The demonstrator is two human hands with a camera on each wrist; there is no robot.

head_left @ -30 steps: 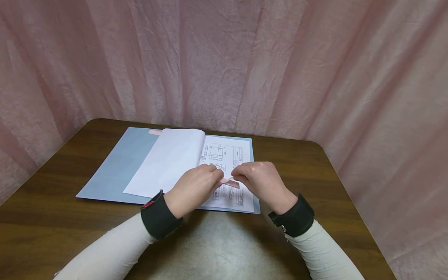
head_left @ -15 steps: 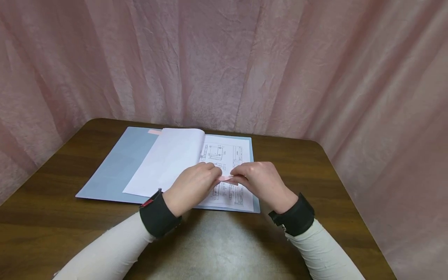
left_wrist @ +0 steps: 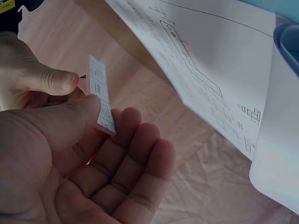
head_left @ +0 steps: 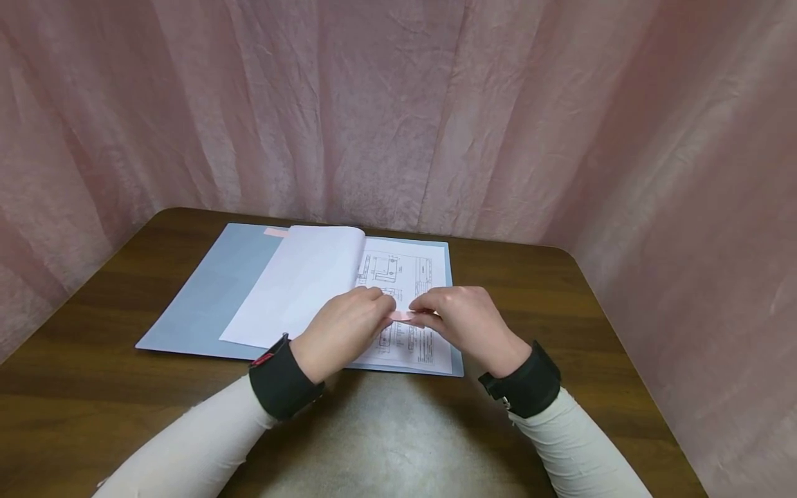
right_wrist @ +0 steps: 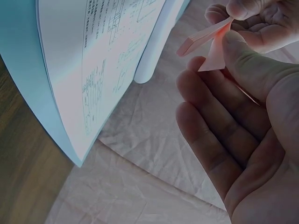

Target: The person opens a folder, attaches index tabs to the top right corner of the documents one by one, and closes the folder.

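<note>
Between both hands, just above the printed drawing sheet (head_left: 405, 266), is a small pad of pink sticky notes (right_wrist: 198, 41). My left hand (head_left: 349, 321) pinches one end of it between thumb and index finger. With thumb and forefinger my right hand (head_left: 467, 321) pinches a pink leaf (right_wrist: 215, 57) that stands apart from the pad in the right wrist view. In the left wrist view the printed white back of the pad (left_wrist: 99, 88) shows. Fingers hide much of the pad in the head view.
A light blue folder (head_left: 187, 297) lies spread on the wooden table (head_left: 510, 277). One white sheet (head_left: 299, 283) is turned over to the left. A pink strip (head_left: 275, 232) sits near the folder's top edge. Behind the table hangs a pink curtain (head_left: 386, 124).
The pad has tilted between my fingers; its darker underside, visible a second ago, gives way to a narrow pale pink strip. Both hands stay almost in place.
</note>
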